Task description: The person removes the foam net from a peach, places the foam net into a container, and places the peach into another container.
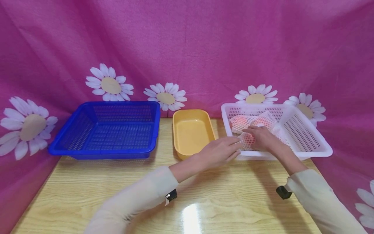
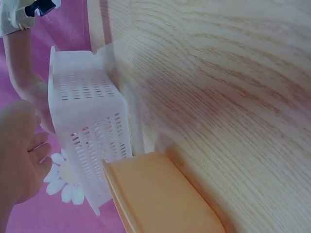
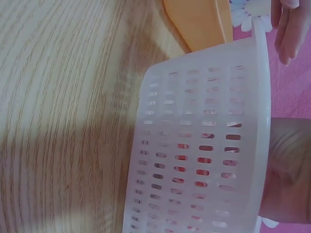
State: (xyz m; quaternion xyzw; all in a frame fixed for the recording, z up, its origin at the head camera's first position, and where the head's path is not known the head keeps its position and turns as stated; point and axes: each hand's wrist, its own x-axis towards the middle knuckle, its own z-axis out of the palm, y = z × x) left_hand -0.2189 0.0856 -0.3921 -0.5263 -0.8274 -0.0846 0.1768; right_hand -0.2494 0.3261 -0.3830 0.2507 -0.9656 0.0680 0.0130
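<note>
The white basket (image 1: 314,150) on the right holds several round pinkish-red fruits (image 1: 239,123) in white foam nets. My right hand (image 1: 263,139) reaches over its front rim and grips a netted fruit (image 1: 248,139) near the left front corner. At the same fruit, my left hand (image 1: 220,150) comes in from the left, thumb and forefinger pinching the edge of its foam net (image 1: 241,136). The other left fingers (image 2: 40,148) are loosely bent outside the basket. Basket wall hides the right fingers in the right wrist view.
A yellow tray (image 1: 194,152) stands between the white basket and a blue basket (image 1: 102,152) on the left. All rest on a wooden table (image 1: 228,201). Behind hangs a magenta cloth (image 1: 187,48) with white daisies. A small black device (image 1: 283,192) sits at the right cuff.
</note>
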